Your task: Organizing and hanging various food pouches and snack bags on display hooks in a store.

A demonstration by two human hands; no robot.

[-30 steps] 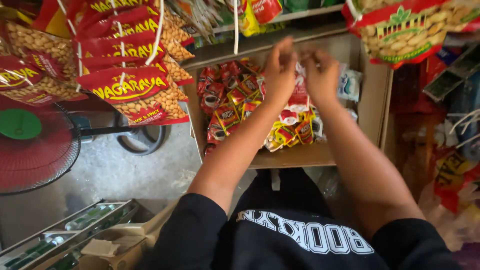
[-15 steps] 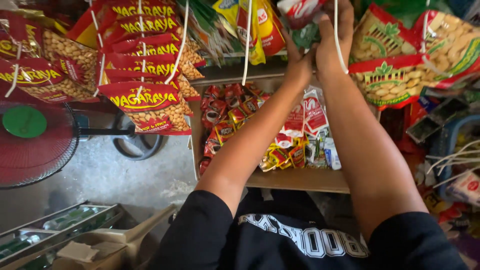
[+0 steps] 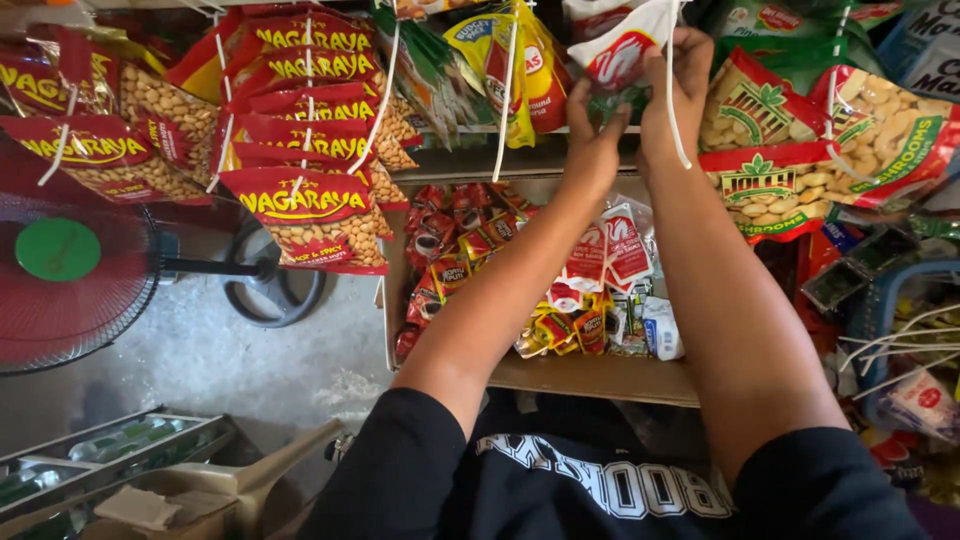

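Both my hands are raised above a cardboard box point(image 3: 590, 375) full of small sachets point(image 3: 470, 240). My left hand point(image 3: 592, 130) and my right hand point(image 3: 680, 75) together pinch a red and white sachet point(image 3: 620, 50) up among the hanging goods. A white plastic strip point(image 3: 672, 90) dangles just beside my right hand. Whether the sachet is fastened to the strip I cannot tell. More red and white sachets point(image 3: 610, 250) lie in the box under my forearms.
Strings of red peanut packets point(image 3: 300, 200) hang at the left, mushroom packets point(image 3: 790, 170) at the right, yellow packets point(image 3: 520, 70) in between. A red fan point(image 3: 70, 290) stands low at the left on the concrete floor. A crate of bottles point(image 3: 110, 455) sits below left.
Both hands rose from the box of sachets up to the hanging strips, lifting a red and white sachet with them. The view tilted upward slightly.
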